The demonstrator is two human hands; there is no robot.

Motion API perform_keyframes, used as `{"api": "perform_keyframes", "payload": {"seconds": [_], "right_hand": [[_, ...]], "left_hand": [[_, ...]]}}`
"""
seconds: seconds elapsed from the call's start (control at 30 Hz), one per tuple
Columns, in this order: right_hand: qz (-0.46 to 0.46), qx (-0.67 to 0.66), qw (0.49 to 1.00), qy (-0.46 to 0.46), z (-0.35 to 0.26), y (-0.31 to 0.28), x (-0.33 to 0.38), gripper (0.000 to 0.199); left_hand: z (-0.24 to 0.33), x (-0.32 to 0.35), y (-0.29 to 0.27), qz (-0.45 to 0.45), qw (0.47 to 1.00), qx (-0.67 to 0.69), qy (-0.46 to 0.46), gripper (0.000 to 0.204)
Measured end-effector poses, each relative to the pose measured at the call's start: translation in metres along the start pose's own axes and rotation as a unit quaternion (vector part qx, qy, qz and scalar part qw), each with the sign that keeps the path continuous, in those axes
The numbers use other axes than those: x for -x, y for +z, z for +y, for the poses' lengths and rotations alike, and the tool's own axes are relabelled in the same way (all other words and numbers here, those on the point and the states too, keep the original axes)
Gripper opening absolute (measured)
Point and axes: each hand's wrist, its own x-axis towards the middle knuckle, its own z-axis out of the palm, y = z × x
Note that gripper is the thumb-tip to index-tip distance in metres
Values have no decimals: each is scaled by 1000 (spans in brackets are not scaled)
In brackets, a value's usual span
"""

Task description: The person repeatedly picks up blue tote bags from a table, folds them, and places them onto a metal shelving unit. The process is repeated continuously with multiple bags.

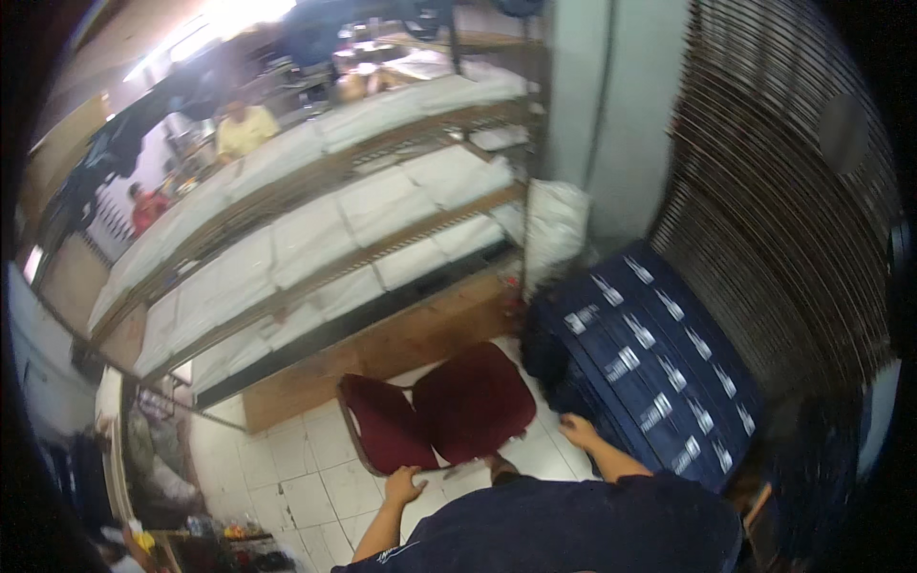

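Note:
A chair with a dark red padded seat [473, 401] and backrest [382, 425] stands on the floor just in front of me. My left hand [405, 485] is beside the near edge of the backrest, fingers loosely apart; whether it touches the frame cannot be made out. To the right of the seat hangs my right hand [578, 432], its fingers slightly bent and nothing visible in them. Close to that hand lies a large stack of folded dark blue garments [659, 353] with white tags in rows.
A long rack [353, 253] holds white-wrapped bundles on several shelves. At its right end stands a white sack [556, 224] by a pale pillar [611, 105]. A slatted metal shutter [774, 191] rises behind the garments. Two people [245, 132] are beyond the rack.

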Motion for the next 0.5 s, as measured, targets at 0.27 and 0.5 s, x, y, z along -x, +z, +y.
{"api": "perform_keyframes", "payload": {"seconds": [0.27, 0.5], "right_hand": [[148, -96, 983, -52, -85, -111, 128, 54], [617, -251, 739, 105, 70, -216, 300, 22]], "left_hand": [[-41, 8, 102, -152, 965, 170, -131, 51], [-9, 2, 126, -289, 952, 19, -96, 49]]}}
